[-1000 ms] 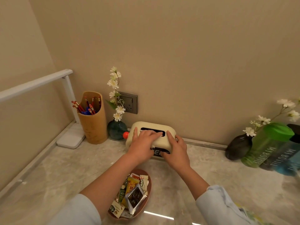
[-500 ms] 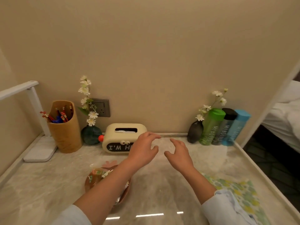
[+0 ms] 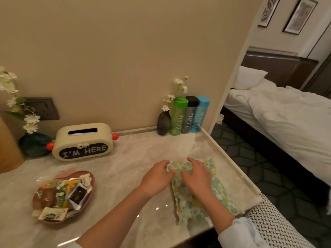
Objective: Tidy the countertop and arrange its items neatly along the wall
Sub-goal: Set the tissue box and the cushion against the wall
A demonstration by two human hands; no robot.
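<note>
A crumpled floral cloth in green and yellow lies at the right front of the marble countertop. My left hand grips the cloth's far left edge and my right hand presses down on its top. The cream tissue box reading "I'M HERE" stands against the wall at the left. A brown dish of snack packets sits at the front left.
Along the wall at the right stand a dark vase with white flowers and green, black and blue bottles. A teal vase and a wooden holder stand at the left. A wicker chair back is at the counter's right end.
Both hands left the tissue box, which now stands by the wall, and moved right onto the floral cloth. My view swung right, showing the bed.
</note>
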